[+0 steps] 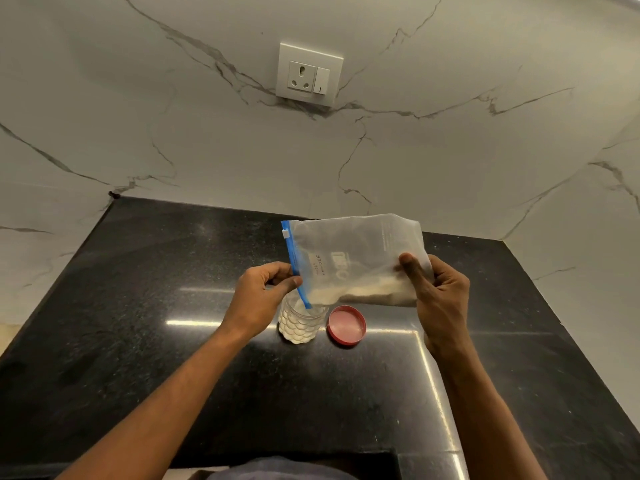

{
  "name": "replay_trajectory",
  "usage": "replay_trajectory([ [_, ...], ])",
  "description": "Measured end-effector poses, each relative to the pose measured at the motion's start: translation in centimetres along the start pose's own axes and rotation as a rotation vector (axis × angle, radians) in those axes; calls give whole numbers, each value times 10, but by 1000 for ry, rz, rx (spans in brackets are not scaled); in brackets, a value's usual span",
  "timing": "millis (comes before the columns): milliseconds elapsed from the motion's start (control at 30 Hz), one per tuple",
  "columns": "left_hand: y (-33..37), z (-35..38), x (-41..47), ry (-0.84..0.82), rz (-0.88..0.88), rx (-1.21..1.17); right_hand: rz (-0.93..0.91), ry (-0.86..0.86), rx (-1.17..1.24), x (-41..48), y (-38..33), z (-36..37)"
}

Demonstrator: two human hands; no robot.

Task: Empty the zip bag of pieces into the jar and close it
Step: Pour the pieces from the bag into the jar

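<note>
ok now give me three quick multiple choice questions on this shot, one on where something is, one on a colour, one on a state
1. Where is the lid relative to the jar?
A) screwed onto it
B) on the counter to its right
C) inside it

2. What colour is the zip strip of the bag?
A) blue
B) green
C) yellow

3. What state is the jar in?
A) capped
B) lying on its side
C) upright and uncapped

Answers:
1 B, the red lid lies flat on the black counter beside the jar.
2 A, the strip that the left hand pinches is blue.
3 C, the jar stands open under the bag's tipped zip end.
</note>
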State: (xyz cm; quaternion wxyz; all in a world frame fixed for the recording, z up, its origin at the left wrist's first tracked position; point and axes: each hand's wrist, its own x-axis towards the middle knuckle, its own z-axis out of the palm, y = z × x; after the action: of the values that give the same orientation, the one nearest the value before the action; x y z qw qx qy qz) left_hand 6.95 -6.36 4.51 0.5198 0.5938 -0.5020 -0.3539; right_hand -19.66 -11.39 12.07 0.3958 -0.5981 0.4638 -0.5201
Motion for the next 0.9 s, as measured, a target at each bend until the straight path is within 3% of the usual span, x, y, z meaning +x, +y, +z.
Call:
replay_trajectory([
  [567, 1, -4, 0, 3, 1, -38, -38, -95, -70, 11, -10, -4],
  [900, 3, -4, 1, -9, 7, -60, -64, -43, -35, 13, -9, -2],
])
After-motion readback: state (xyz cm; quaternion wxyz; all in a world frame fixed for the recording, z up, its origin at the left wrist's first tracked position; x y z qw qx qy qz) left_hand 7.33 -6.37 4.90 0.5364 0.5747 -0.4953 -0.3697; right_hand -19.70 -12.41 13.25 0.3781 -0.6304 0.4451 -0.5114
